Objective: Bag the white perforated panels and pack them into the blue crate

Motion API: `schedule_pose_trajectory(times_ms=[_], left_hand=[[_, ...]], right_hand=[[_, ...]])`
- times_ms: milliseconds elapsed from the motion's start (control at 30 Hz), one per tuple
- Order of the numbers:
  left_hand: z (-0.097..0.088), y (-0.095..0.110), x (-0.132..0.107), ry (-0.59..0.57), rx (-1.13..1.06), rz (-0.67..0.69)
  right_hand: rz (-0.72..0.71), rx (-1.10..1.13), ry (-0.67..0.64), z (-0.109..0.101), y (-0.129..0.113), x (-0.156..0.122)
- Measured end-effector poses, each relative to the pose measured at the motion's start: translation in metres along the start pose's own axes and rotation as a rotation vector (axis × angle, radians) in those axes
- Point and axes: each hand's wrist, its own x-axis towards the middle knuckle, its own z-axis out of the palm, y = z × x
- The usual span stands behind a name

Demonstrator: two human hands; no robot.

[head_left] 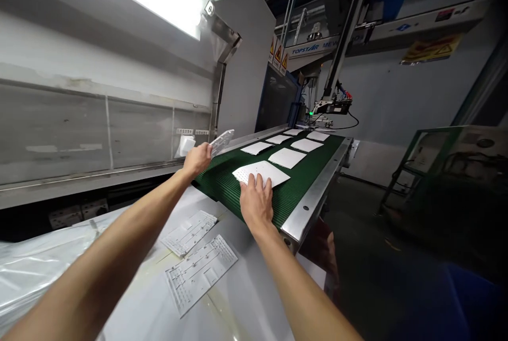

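left grip: pinching perforated panel, seemingly plastic | right grip: spread flat atop white sheet | green conveyor belt beneath

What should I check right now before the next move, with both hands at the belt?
1. Left hand grip on the raised sheet: ok, held up beside the belt edge.
2. Right hand on the near sheet: ok, fingers spread on it.
3. Far sheets on the green belt: ok, in two rows, apart.
4. Belt motion: cannot tell from one picture.
5. Bench sheets: ok, lying flat, apart from each other.
6. Machine arm: ok, at the belt's far end, away from both hands.
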Motion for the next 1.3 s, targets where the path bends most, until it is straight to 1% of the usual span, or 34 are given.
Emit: schedule_pose_trajectory(times_ms=[67, 100, 133, 200, 267, 333, 400, 433, 467, 500, 533, 567, 600, 633, 700, 767, 800, 833, 900, 967, 1000, 1033, 1100, 1167, 1233, 1300], left_hand=[[-0.043, 0.005, -0.032, -0.011, -0.083, -0.052], [-0.066, 0.006, -0.054, -0.044, -0.128, -0.086], [-0.089, 0.005, -0.081, -0.092, -0.177, -0.125], [-0.131, -0.002, -0.143, -0.237, -0.272, -0.234], [-0.163, -0.013, -0.211, -0.356, -0.353, -0.371], [-0.185, -0.026, -0.274, -0.454, -0.496, -0.568], [-0.196, -0.037, -0.328, -0.523, -0.643, -0.756], [-0.199, -0.040, -0.349, -0.553, -0.701, -0.825], [-0.200, -0.043, -0.367, -0.571, -0.738, -0.869], [-0.200, -0.045, -0.381, -0.585, -0.751, -0.892], [-0.200, -0.045, -0.392, -0.606, -0.770, -0.911], [-0.199, -0.045, -0.400, -0.640, -0.784, -0.923], [-0.197, -0.044, -0.405, -0.682, -0.789, -0.924], [-0.195, -0.043, -0.409, -0.747, -0.783, -0.912], [-0.191, -0.039, -0.411, -0.935, -0.752, -0.834], [-0.185, -0.034, -0.410, -1.109, -0.699, -0.719], [-0.183, -0.032, -0.408, -1.167, -0.669, -0.668], [-0.181, -0.029, -0.407, -1.198, -0.645, -0.625], [-0.180, -0.026, -0.404, -1.193, -0.616, -0.566], [-0.182, -0.023, -0.402, -1.120, -0.575, -0.503], [-0.182, -0.022, -0.402, -1.063, -0.534, -0.456], [-0.183, -0.020, -0.402, -0.997, -0.482, -0.406], [-0.182, -0.018, -0.407, -0.861, -0.359, -0.310], [-0.179, -0.016, -0.415, -0.762, -0.232, -0.220], [-0.176, -0.015, -0.424, -0.715, -0.097, -0.121], [-0.176, -0.016, -0.432, -0.717, 0.018, -0.044]], right_hand=[[0.000, 0.124, 0.071, -0.007, -0.001, 0.002], [0.001, 0.195, 0.108, -0.013, -0.003, 0.003], [0.003, 0.272, 0.144, -0.020, -0.008, 0.004], [0.013, 0.443, 0.209, -0.041, -0.024, 0.000], [0.039, 0.627, 0.257, -0.071, -0.047, -0.017], [0.078, 0.799, 0.288, -0.108, -0.073, -0.050], [0.141, 1.033, 0.258, -0.147, -0.092, -0.094], [0.181, 1.217, 0.180, -0.165, -0.099, -0.118], [0.194, 1.385, 0.037, -0.180, -0.102, -0.141], [0.174, 1.535, -0.146, -0.191, -0.104, -0.163], [0.149, 1.658, -0.348, -0.200, -0.104, -0.183], [0.119, 1.736, -0.536, -0.205, -0.102, -0.200], [0.103, 1.786, -0.692, -0.207, -0.100, -0.214], [0.106, 1.816, -0.807, -0.208, -0.098, -0.224], [0.124, 1.811, -0.940, -0.209, -0.096, -0.235], [0.104, 1.712, -1.005, -0.210, -0.095, -0.236], [0.094, 1.625, -1.022, -0.210, -0.094, -0.235], [0.089, 1.520, -1.022, -0.210, -0.093, -0.233], [0.082, 1.256, -0.940, -0.206, -0.090, -0.231], [0.105, 0.993, -0.829, -0.195, -0.084, -0.231], [0.153, 0.903, -0.799, -0.187, -0.082, -0.234], [0.218, 0.846, -0.795, -0.178, -0.081, -0.237], [0.365, 0.826, -0.829, -0.161, -0.081, -0.246], [0.466, 0.843, -0.819, -0.148, -0.086, -0.257], [0.511, 0.866, -0.770, -0.142, -0.093, -0.269], [0.544, 0.934, -0.725, -0.141, -0.099, -0.279]])
